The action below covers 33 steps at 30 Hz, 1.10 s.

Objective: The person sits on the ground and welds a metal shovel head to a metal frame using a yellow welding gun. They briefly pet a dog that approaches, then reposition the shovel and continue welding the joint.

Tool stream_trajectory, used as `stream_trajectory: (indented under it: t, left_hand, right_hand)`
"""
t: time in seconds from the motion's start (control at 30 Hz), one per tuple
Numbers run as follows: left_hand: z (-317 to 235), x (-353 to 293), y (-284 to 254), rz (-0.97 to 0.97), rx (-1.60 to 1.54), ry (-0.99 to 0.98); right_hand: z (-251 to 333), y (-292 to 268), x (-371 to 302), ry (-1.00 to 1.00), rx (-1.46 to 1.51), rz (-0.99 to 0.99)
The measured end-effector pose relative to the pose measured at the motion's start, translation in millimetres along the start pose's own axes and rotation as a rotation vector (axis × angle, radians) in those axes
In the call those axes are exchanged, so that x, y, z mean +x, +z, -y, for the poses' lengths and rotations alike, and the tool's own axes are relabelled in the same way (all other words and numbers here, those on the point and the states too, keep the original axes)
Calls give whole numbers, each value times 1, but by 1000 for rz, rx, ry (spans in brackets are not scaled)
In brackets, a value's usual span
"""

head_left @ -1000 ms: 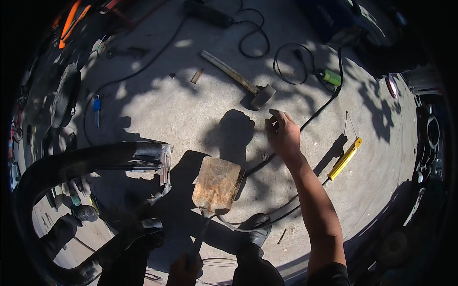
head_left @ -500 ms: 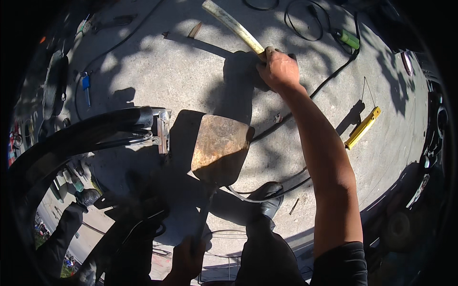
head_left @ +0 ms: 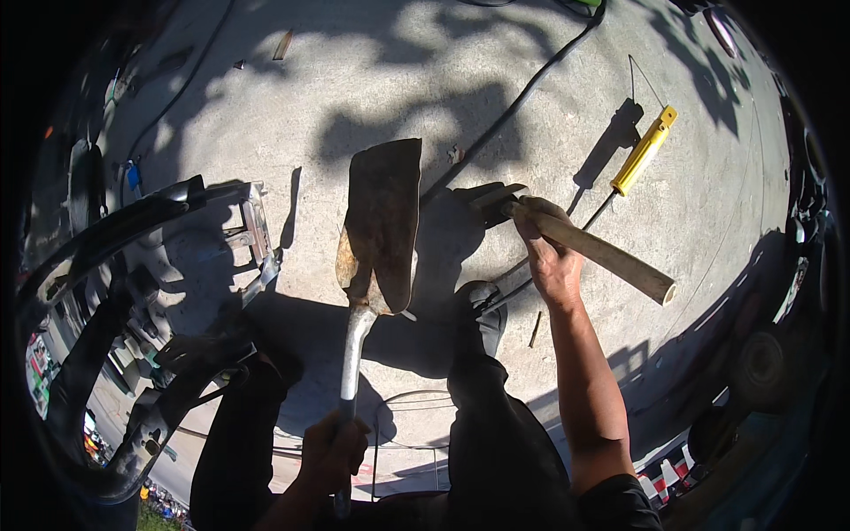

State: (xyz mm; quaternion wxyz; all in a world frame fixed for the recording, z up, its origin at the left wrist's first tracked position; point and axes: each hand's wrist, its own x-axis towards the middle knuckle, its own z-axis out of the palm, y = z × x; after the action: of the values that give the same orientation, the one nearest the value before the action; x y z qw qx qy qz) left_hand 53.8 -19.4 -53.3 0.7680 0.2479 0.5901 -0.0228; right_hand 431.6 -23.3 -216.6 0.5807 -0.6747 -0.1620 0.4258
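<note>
My left hand is closed around the metal handle of a shovel. Its rusty, worn blade points away from me and is tilted, one side in shade. Over to the right, my right hand grips a short tool by its pale wooden handle, close to one end. The handle's free end points to the lower right. A dark metal piece shows just left of the fingers, apparently the tool's head; shadow and the hand hide its exact shape. The two tools are apart.
Left of the shovel stands a black frame with a metal bracket. On the concrete lie a yellow tube-shaped tool, a black cable and a blue-handled tool. My shoe is below the shadow.
The wooden-handled tool has swung from pointing up and left to pointing down and right, my right hand coming nearer. The shovel blade has risen and turned, showing narrower.
</note>
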Motion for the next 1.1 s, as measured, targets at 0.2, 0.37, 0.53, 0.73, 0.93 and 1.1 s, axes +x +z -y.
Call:
stream_trajectory:
  t: [0.2,0.37,0.53,0.73,0.93,1.1]
  left_hand:
    - [-10,0,3,100,70,85]
    - [-23,3,7,147,47,62]
    - [-18,5,5,104,23,68]
    - [-17,9,4,88,81,144]
    - [-16,10,6,-11,196,166]
    - [-13,17,8,-105,335,158]
  right_hand:
    - [2,-27,-50,-159,-306,20]
    - [7,-74,-96,-69,-184,-115]
    - [5,-106,-136,73,360,-373]
    - [-27,-153,-185,383,363,-473]
    - [-52,-129,-183,540,-554,-125]
    - [-52,-92,-162,439,-555,-153]
